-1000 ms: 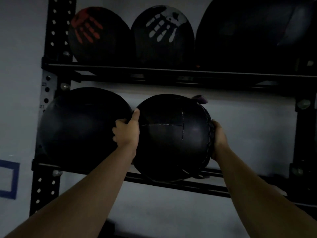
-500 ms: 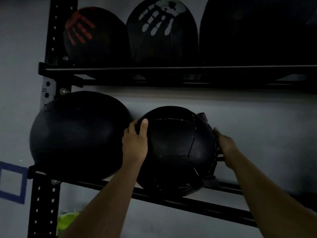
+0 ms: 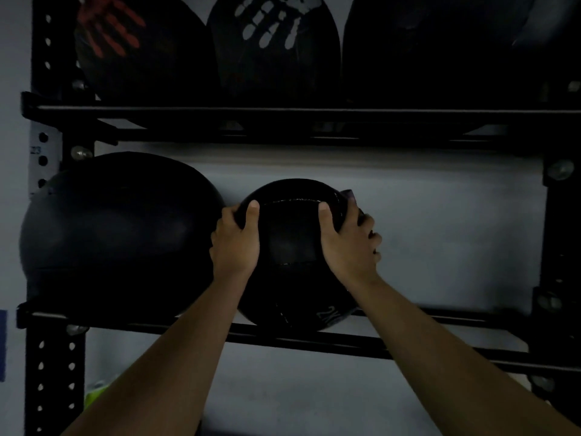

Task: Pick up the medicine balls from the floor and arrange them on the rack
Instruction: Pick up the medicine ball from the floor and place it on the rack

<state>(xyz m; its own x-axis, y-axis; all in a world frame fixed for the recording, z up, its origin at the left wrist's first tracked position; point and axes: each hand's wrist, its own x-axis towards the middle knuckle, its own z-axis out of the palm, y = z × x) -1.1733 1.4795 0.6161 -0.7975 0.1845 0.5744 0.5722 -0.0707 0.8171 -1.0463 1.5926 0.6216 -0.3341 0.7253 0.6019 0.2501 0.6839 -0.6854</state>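
Note:
A small black medicine ball (image 3: 290, 247) marked 2K sits on the lower rails of the black rack (image 3: 314, 339). My left hand (image 3: 235, 243) grips its left side and my right hand (image 3: 349, 243) grips its right side, thumbs on the front. A larger black ball (image 3: 119, 225) rests on the same rails just to the left, close against my left hand. On the upper shelf (image 3: 298, 113) stand a ball with a red handprint (image 3: 138, 48), one with a white handprint (image 3: 273, 48) and a big dark ball (image 3: 440, 51).
The rack's left upright (image 3: 55, 372) with holes and the right upright (image 3: 559, 247) frame the shelves against a pale wall. The lower rails to the right of the small ball are bare. Something yellow-green (image 3: 94, 394) lies low behind the left upright.
The small ball has settled lower onto the rails beside the big ball. My right hand has come round from its far side to its front right.

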